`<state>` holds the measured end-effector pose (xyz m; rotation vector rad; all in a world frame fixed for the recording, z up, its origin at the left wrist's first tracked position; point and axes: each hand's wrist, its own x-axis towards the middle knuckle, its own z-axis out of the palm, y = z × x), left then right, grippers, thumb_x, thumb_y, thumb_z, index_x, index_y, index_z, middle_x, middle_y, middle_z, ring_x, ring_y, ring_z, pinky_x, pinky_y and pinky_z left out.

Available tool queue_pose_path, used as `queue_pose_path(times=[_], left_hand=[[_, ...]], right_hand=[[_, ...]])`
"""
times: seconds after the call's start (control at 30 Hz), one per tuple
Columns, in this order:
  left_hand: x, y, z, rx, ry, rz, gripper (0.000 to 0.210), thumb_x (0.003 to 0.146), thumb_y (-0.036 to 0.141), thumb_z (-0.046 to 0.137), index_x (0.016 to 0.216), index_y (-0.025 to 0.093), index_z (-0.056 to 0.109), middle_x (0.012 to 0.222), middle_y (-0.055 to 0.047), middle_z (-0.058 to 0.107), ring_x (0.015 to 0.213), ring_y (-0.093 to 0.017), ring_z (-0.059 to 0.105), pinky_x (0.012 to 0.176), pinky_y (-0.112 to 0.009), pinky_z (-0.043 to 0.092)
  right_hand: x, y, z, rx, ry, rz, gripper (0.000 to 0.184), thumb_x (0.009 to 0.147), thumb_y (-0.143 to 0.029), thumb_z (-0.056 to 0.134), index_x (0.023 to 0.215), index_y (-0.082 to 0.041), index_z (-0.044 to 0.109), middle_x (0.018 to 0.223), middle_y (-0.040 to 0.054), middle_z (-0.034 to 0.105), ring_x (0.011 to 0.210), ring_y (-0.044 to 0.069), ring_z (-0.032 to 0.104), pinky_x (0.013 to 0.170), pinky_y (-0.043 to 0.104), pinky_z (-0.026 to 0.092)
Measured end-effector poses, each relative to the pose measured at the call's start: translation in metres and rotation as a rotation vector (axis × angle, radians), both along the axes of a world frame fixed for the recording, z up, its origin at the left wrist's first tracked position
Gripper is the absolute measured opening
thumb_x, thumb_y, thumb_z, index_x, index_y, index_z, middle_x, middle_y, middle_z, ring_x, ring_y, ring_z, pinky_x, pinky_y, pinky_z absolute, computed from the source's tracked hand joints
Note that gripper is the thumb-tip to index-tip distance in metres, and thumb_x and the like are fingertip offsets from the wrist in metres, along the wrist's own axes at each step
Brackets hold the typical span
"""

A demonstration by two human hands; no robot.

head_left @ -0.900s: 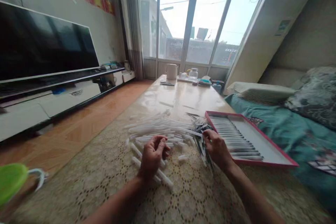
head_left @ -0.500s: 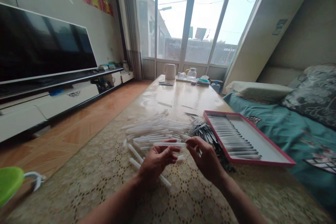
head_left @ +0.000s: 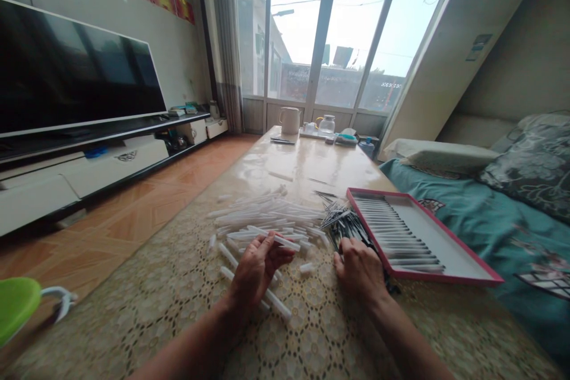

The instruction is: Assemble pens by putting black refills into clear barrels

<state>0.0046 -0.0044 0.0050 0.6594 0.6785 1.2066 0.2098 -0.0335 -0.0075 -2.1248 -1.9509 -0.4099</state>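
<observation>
My left hand (head_left: 258,267) is closed on a slim white pen tube (head_left: 286,242), gripped between thumb and fingers above the table. Several more white tubes (head_left: 262,211) lie in a loose heap beyond it, and a few lie under and beside the hand. To the right, my right hand (head_left: 361,268) rests at the near edge of a pile of thin black-and-silver pen refills (head_left: 342,219). Its fingers are curled down into the pile, and their tips are hidden. A short white piece (head_left: 306,268) lies between my hands.
Right of the refills, a shallow pink-rimmed box (head_left: 445,278) holds a row of white pens with dark ends. A patterned cover (head_left: 178,309) lies over the table. At its far end stand a pitcher (head_left: 290,121) and a glass pot (head_left: 326,124). A green stool (head_left: 18,309) is lower left.
My right hand has left the white tube and moved right and down to the black refills. My left hand still holds the tube, now tilted, its near end pointing right and downward.
</observation>
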Motion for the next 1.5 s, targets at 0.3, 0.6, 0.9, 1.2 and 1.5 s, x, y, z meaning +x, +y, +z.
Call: queue_pose_path(times=[0.3,0.6,0.9,1.2,1.5], left_hand=[[0.000,0.003,-0.001,-0.027,0.032,0.055,0.009,0.077,0.018,0.063,0.076,0.014,0.056,0.067,-0.005,0.071,0.059,-0.013,0.067,0.059,-0.022,0.055],[-0.002,0.003,0.001,-0.061,0.033,0.170,0.013,0.072,0.021,0.068,0.074,0.017,0.056,0.066,-0.002,0.069,0.061,-0.013,0.067,0.061,-0.022,0.055],[0.001,0.002,-0.001,-0.040,0.067,0.099,0.015,0.072,0.020,0.070,0.076,0.016,0.056,0.066,-0.004,0.070,0.061,-0.015,0.067,0.060,-0.024,0.055],[-0.004,0.003,-0.001,0.003,-0.008,0.000,0.019,0.067,0.018,0.074,0.082,0.014,0.063,0.067,0.000,0.068,0.059,-0.011,0.065,0.058,-0.019,0.053],[-0.003,0.002,0.005,0.032,0.061,0.002,0.019,0.062,0.021,0.077,0.074,0.013,0.065,0.060,0.000,0.065,0.052,-0.010,0.059,0.052,-0.018,0.047]], right_hand=[[0.006,-0.003,0.008,0.093,0.376,0.104,0.010,0.085,-0.023,0.046,0.078,-0.019,0.051,0.068,0.0025,0.060,0.061,0.017,0.058,0.057,0.026,0.038],[-0.013,-0.014,0.020,0.121,0.758,0.473,0.007,0.082,-0.022,0.048,0.078,-0.019,0.053,0.062,-0.0031,0.053,0.056,0.012,0.047,0.055,0.022,0.038],[-0.017,-0.016,0.022,0.126,0.800,0.540,0.007,0.081,-0.018,0.050,0.079,-0.019,0.056,0.065,-0.0019,0.055,0.059,0.012,0.049,0.058,0.021,0.040],[-0.012,-0.015,0.013,0.102,0.887,0.456,0.018,0.085,-0.031,0.050,0.074,-0.018,0.054,0.058,-0.0045,0.044,0.050,0.010,0.039,0.047,0.021,0.032],[-0.009,-0.014,0.017,0.080,0.918,0.458,0.018,0.085,-0.030,0.048,0.071,-0.019,0.051,0.061,-0.0032,0.046,0.054,0.011,0.042,0.050,0.022,0.034]])
